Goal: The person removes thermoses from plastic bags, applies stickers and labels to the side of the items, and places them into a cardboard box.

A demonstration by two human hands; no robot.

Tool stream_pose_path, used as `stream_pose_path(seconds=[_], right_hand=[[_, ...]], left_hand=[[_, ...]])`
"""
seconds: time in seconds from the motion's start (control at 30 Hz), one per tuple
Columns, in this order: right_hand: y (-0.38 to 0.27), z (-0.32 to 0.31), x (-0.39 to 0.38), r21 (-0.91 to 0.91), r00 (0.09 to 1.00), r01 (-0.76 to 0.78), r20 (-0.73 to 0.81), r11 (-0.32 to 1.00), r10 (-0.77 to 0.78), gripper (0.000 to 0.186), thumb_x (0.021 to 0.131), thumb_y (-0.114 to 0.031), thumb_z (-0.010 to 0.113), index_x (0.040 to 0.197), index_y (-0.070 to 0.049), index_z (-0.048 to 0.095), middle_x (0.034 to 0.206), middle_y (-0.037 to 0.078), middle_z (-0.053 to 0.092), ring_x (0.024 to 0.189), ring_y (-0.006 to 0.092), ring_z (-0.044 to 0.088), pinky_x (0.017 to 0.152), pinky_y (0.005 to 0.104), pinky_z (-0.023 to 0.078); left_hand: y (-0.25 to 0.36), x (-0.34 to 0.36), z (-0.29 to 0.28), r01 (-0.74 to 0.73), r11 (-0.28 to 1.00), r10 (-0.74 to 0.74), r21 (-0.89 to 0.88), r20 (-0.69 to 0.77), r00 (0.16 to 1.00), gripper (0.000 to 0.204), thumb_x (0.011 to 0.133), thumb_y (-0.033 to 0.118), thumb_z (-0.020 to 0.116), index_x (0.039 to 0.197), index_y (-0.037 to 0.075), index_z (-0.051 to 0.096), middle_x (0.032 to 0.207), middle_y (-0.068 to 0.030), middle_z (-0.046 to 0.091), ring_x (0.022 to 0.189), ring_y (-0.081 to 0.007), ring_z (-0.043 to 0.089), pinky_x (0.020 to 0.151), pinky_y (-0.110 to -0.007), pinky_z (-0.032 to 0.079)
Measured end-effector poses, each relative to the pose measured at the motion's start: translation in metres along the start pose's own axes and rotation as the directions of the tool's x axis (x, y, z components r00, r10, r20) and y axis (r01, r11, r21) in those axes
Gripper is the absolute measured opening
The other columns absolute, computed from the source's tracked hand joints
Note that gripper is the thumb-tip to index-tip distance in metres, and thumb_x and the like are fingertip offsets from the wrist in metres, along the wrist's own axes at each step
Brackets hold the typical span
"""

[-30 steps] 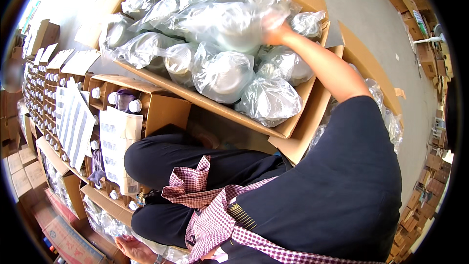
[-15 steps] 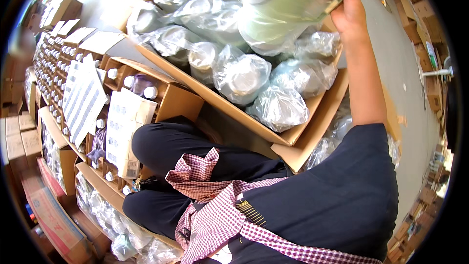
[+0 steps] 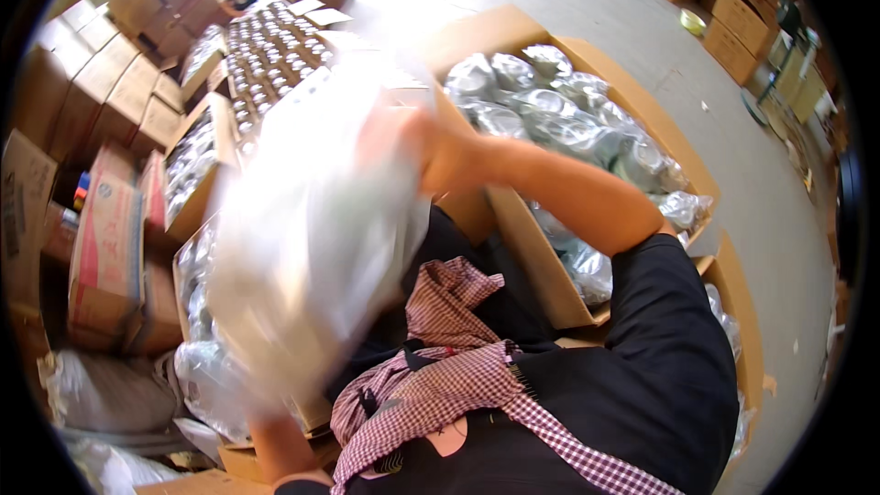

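A large clear plastic bag (image 3: 321, 211) with something pale inside is held up before my lap, badly smeared by motion. My right hand (image 3: 412, 142) is closed on its upper part, the fingers blurred. At the lower left my left forearm (image 3: 282, 449) reaches up to the lower end of the bag. The left hand's fingers are hidden behind the blur, so their grip does not show. To the right of the bag stands an open cardboard box (image 3: 541, 280) full of plastic-wrapped clear containers (image 3: 587, 142).
Cartons of white-capped bottles (image 3: 275, 55) stand at the far left. Plastic-wrapped pieces (image 3: 197, 284) fill a box left of my lap. Stacked cartons (image 3: 110, 247) line the left side. Another open box (image 3: 747, 348) lies at my right elbow; grey floor (image 3: 765, 247) runs beyond.
My right hand has brought the plastic-wrapped thing from over the box leftward and down to before my lap. My left forearm has come into view. The view has swung left.
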State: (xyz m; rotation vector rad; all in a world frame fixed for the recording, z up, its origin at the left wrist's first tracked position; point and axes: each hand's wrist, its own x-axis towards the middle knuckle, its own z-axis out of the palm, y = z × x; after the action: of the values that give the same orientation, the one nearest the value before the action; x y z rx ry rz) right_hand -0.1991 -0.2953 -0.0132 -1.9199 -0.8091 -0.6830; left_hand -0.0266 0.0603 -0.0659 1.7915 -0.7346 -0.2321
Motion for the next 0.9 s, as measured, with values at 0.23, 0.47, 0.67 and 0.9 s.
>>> stream_pose_path(seconds=[0.23,0.47,0.67,0.9], right_hand=[[0.043,0.208,-0.036,-0.416,0.704,0.535,0.701,0.735,-0.116,0.011,0.075,-0.027,0.063,0.066,-0.021,0.064,0.089,-0.001,0.059,0.102,0.0191,0.055,0.099,0.0417,0.038],[-0.005,0.226,-0.049,-0.535,0.790,0.449,0.612,0.715,-0.039,0.028,0.084,-0.027,0.059,0.108,-0.012,0.062,0.120,0.009,0.059,0.121,0.0246,0.051,0.115,0.0508,0.029],[-0.005,0.187,-0.122,-0.041,0.765,0.071,0.643,0.997,-0.028,0.054,0.089,-0.018,0.055,0.142,-0.007,0.051,0.163,0.016,0.030,0.149,0.0380,0.029,0.121,0.0479,0.027],[0.051,0.112,0.007,0.004,0.930,-0.358,0.092,0.934,0.356,0.025,0.072,0.011,0.052,0.090,0.000,0.066,0.092,0.013,0.066,0.091,0.0289,0.065,0.079,0.0337,0.052]], left_hand=[[-0.051,0.089,0.057,-0.256,0.963,0.260,0.078,-0.044,0.965,0.054,0.103,0.042,0.056,0.142,0.004,0.052,0.143,-0.0145,0.053,0.130,-0.0240,0.050,0.109,-0.038,0.038],[-0.097,0.086,0.060,-0.287,0.921,0.269,0.262,0.103,0.958,0.035,0.083,0.035,0.079,0.110,0.013,0.076,0.102,-0.0073,0.072,0.111,-0.0261,0.063,0.103,-0.041,0.041],[-0.051,0.073,0.041,-0.382,0.769,0.448,0.512,-0.008,0.894,0.014,0.078,0.030,0.081,0.083,0.017,0.078,0.092,0.0012,0.069,0.098,-0.0228,0.059,0.093,-0.039,0.037],[0.013,0.056,0.044,-0.430,0.625,0.525,0.651,0.057,0.849,0.019,0.073,0.028,0.083,0.078,0.013,0.073,0.094,-0.0010,0.064,0.109,-0.0287,0.053,0.101,-0.045,0.033]])
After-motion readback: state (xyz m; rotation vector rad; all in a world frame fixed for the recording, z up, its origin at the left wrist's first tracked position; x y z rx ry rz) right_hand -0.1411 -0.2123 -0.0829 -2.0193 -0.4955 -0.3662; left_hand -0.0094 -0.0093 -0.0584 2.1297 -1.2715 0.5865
